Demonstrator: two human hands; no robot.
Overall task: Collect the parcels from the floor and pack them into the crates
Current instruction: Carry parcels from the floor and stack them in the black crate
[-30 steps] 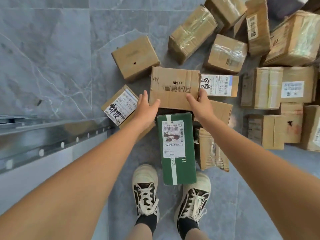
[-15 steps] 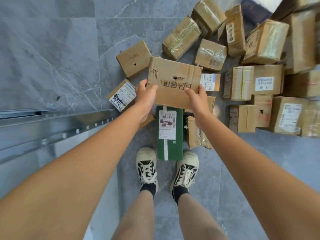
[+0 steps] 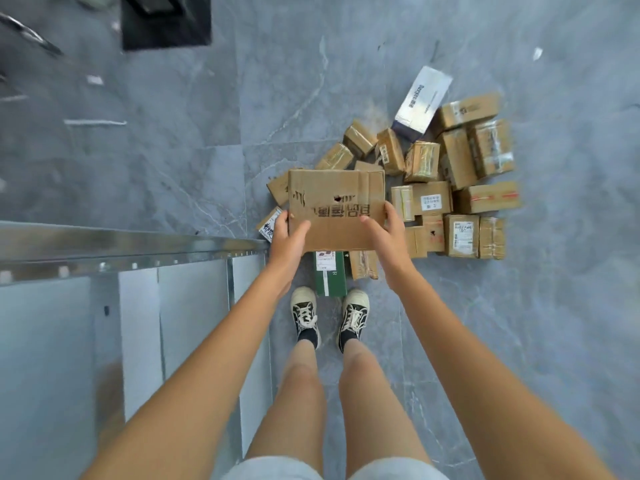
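Observation:
I hold a flat brown cardboard parcel (image 3: 336, 206) with black printed characters up in the air, above the pile. My left hand (image 3: 285, 237) grips its near left corner, thumb on top. My right hand (image 3: 386, 233) grips its near right corner the same way. Below it on the floor lies a green box (image 3: 330, 277) with a white label, partly hidden by the held parcel. Several brown parcels (image 3: 460, 199) lie scattered on the grey floor to the right and behind. No crate is clearly in view.
A shiny metal rail and panel structure (image 3: 131, 247) fills the left, its corner close to my left hand. A silver-white box (image 3: 422, 98) lies at the pile's far edge. A dark mat (image 3: 166, 20) sits top left. My shoes (image 3: 329, 315) stand by the green box.
I have stood up and lifted the brown parcel off the pile with both hands. The floor and parcels now look farther away, and more of the room shows.

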